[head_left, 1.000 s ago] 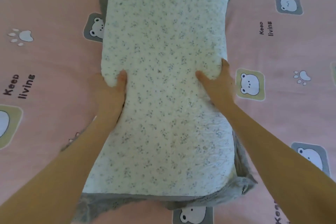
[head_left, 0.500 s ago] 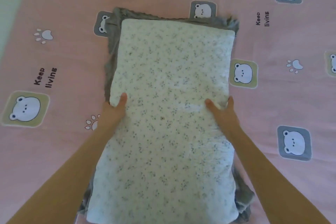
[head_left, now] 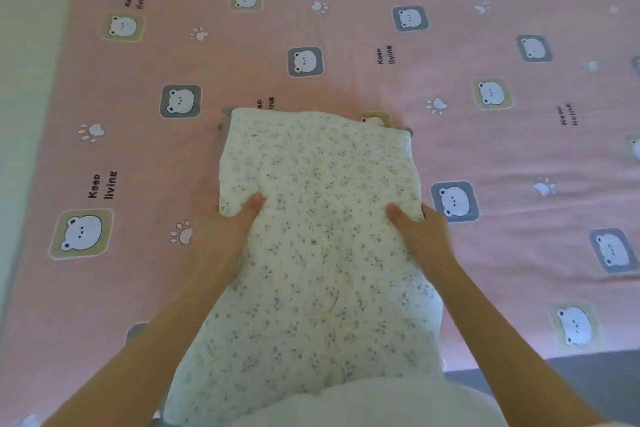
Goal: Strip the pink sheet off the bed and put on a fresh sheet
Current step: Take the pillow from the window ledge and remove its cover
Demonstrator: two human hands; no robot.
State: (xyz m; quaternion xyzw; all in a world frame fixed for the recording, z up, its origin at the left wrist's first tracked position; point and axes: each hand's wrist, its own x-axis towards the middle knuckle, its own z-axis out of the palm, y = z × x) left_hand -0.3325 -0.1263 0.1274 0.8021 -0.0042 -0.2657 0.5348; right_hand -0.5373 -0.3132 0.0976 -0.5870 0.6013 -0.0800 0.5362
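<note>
Head view, looking down. Pink sheet (head_left: 346, 80), printed with bear faces and paw marks, lies spread flat across the bed and reaches its near edge. White floral pillow (head_left: 322, 253) is held lengthwise above the sheet, near end against the person's white top (head_left: 381, 402). Left hand (head_left: 239, 229) grips the pillow's left edge, thumb on top, other fingers tucked out of sight beneath. Right hand (head_left: 422, 236) grips the right edge the same way, thumb pressed into the fabric. Grey fabric (head_left: 408, 131) peeks out at the far corners, possibly a second layer underneath. Grey floor (head_left: 588, 378) lower right.
</note>
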